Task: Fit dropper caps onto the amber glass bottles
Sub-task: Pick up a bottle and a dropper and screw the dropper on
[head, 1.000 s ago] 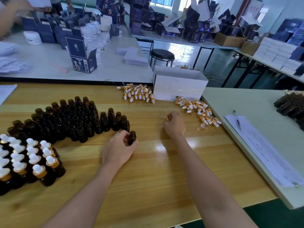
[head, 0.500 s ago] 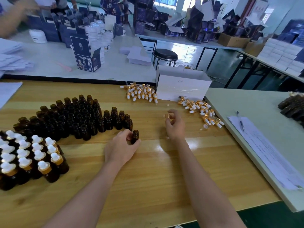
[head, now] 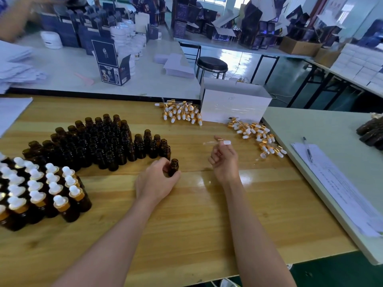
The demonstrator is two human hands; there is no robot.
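Head view: the left hand (head: 155,181) curls round one open bottle (head: 173,167) standing on the worktop (head: 186,224), near the middle. To its right, apart from it, the right hand (head: 224,160) pinches a cap (head: 219,141) in the air, pipette pointing left. The bottle looks small, light, hard and smooth, so it is likely to tip; grip it low on the body. The cap's glass pipette seems thin and breakable and its white bulb soft, so the gold collar is the safest hold.

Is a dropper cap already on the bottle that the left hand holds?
No, the bottle in the left hand has an open mouth, and the right hand holds the dropper cap apart from it.
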